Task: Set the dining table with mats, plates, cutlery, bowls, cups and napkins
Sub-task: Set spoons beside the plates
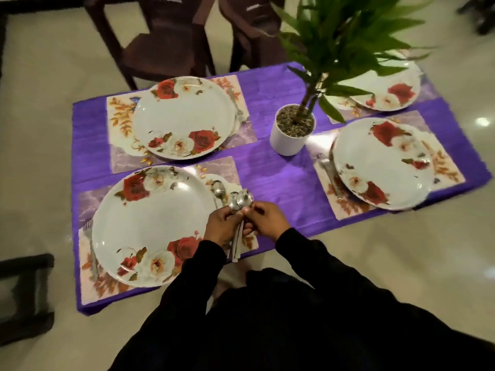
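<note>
Spoons: small bunch, shiny metal, bowls up and fanned, handles hanging down past surface edge; held over right side of near-left mat, just right of near-left plate.
Left hand: fingers curled round spoon handles, gripping bunch below the bowls.
Right hand: fingers curled in, pinching at bunch near the necks; touching left hand.
Near-left plate: white, round, red and cream roses on rim; on near-left mat w/ leaf print.
Laid spoon: flat on that mat, right of plate, bowl pointing away.
Fork: left of same plate, partly under rim.
Far-left plate: same rose pattern, on own mat; cutlery at right rim, type unclear.
Near-right plate: same pattern, on mat; fork at its left edge.
Far-right plate: partly hidden by leaves.
Surface: purple cloth over it.
Pot: white, round, filled w/ small brown pebbles; green leafy plant upright in it, mid-surface between plates.
Chairs: dark brown, far side.
Sleeves: black, both arms.
</note>
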